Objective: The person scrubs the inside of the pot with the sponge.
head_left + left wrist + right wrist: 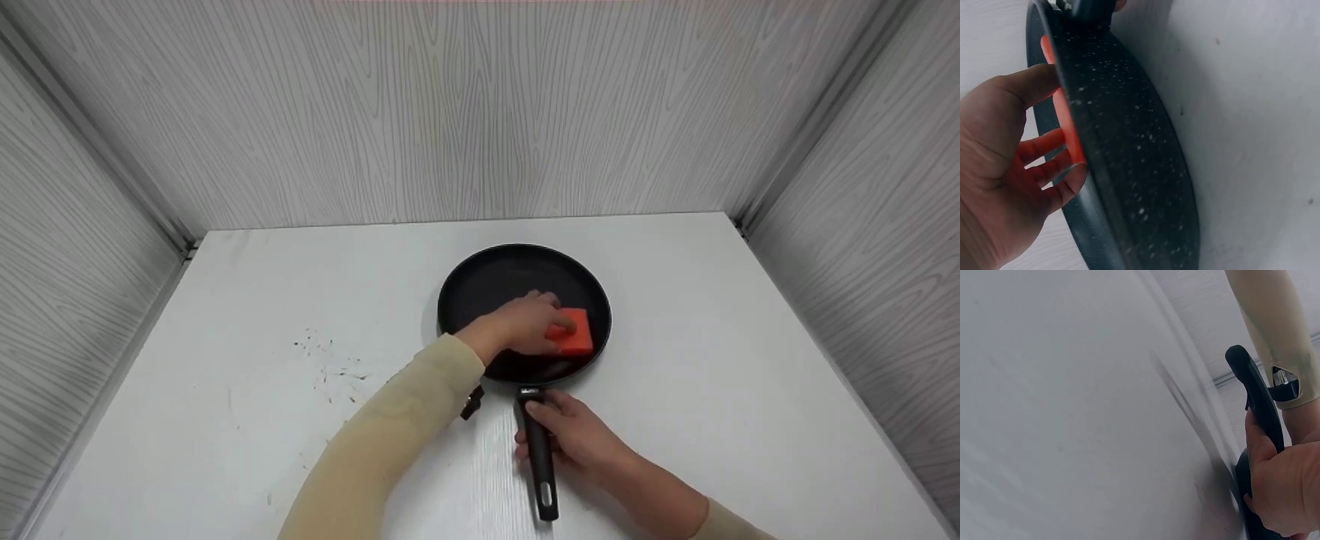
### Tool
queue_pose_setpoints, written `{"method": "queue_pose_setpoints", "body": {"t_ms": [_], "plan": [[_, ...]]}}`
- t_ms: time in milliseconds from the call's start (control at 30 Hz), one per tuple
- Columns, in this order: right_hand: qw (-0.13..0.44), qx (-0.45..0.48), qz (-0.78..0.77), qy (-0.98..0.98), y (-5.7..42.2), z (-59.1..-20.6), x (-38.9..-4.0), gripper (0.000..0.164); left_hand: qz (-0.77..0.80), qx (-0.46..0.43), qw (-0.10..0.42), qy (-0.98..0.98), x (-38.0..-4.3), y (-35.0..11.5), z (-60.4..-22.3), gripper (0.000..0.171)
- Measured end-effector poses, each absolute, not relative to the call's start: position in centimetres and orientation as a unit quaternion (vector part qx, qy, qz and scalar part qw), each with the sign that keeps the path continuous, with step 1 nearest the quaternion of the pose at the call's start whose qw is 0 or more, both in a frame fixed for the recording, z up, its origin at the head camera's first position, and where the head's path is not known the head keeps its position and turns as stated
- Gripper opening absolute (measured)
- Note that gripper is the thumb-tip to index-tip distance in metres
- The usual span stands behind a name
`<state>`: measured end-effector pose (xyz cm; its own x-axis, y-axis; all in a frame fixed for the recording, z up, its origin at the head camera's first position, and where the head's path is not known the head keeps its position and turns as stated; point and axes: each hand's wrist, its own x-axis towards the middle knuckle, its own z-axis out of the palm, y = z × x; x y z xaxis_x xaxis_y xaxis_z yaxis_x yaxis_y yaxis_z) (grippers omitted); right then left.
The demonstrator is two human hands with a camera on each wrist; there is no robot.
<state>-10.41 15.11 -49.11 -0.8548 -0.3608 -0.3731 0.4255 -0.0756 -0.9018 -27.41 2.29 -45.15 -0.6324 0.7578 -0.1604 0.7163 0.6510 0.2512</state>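
Observation:
A black frying pan [510,281] lies on the white table, its handle [541,472] pointing toward me. Reaching across the pan from the left, my left hand [525,322] holds a red sponge [576,337] against the inside, at the right part of the pan. In the left wrist view, thumb and fingertips of the left hand [1010,152] grip the red sponge [1067,121] behind the speckled pan wall [1123,129]. My right hand [581,435] grips the handle close to the pan, thumb on top; the right wrist view also shows this hand [1286,486] around the handle [1258,394].
Small dark crumbs and smears [341,373] are scattered on the white tabletop [300,277] left of the pan. Grey wood-grain panels [465,112] stand at the back and both sides. A small black device [472,403] sits under the left forearm.

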Motion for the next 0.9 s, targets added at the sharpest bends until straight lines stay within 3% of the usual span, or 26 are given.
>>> {"method": "queue_pose_setpoints", "body": {"t_ms": [367,900], "plan": [[0.260,0.029,-0.751,0.606,14.9,-49.2,-10.2,0.043,0.067,0.392,0.082,0.914,-28.7,3.2,-46.4,0.049],[0.259,0.039,-0.747,0.611,15.2,-49.1,-10.1,0.049,0.057,0.310,0.042,0.948,-30.4,3.1,-47.7,0.054]]}}
